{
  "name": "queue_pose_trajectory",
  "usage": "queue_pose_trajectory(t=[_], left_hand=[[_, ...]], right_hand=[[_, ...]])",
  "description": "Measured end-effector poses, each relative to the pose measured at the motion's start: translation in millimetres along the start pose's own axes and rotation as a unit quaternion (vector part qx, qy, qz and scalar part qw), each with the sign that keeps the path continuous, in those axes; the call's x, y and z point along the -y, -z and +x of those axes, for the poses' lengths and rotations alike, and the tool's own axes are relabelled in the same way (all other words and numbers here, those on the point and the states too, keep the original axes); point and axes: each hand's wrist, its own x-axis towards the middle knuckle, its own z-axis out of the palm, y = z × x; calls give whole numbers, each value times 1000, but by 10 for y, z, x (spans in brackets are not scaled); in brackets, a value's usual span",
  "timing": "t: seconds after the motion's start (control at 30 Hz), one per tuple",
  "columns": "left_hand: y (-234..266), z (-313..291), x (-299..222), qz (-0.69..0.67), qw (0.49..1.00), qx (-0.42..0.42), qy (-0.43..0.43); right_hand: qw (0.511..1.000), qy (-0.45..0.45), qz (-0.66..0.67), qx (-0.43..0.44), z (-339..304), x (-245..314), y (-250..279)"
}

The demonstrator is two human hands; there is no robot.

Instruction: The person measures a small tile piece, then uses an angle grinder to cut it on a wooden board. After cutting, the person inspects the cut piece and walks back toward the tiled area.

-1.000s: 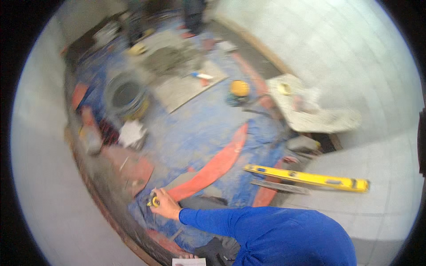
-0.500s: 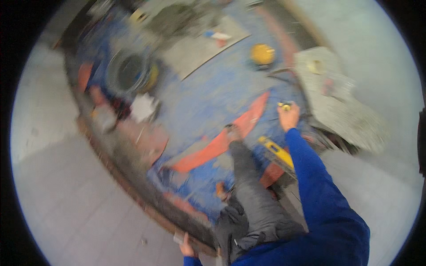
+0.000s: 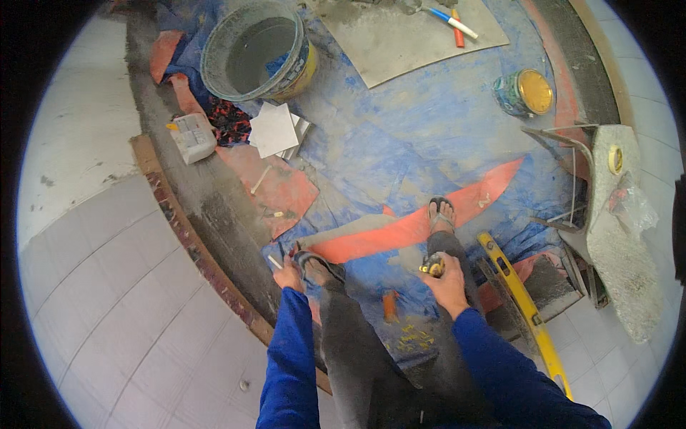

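My right hand (image 3: 447, 287) is closed round a small yellow-and-black tape measure (image 3: 431, 267), in front of my right knee. In my left hand (image 3: 287, 276), just beside my left foot, a short white stick-like piece (image 3: 275, 262) is pinched, pointing up and left; its kind is too small to tell. Between and beyond my sandalled feet a long red strip (image 3: 386, 237) lies across the blue floor sheet (image 3: 400, 136). Right of my right hand a yellow spirit level (image 3: 527, 309) slants. An orange object (image 3: 390, 306) lies between my legs.
At the far left stand a large bucket (image 3: 209, 68) of grey water, white square tiles (image 3: 274, 130) and a white jug (image 3: 194, 139). A board (image 3: 407, 50) bears tools. A tin (image 3: 510, 96) and a dusty chair (image 3: 620, 250) with a tape roll (image 3: 615, 159) are on the right. A brown curved edge (image 3: 187, 239) borders the left.
My left hand has come from the lower edge up beside my left foot with the white piece. My right hand, holding the tape measure, is lower and nearer my knee. The view has shifted.
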Motion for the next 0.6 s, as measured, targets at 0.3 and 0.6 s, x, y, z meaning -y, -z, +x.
queue_pose_trajectory(t=[0.3,0.6], left_hand=[[-1177,2367,459,-197,966,27,167],[-1174,2385,262,371,917,-144,-18]], right_hand=[[999,-28,23,-2,184,509,-503],[996,-30,-44,77,258,954,-988]])
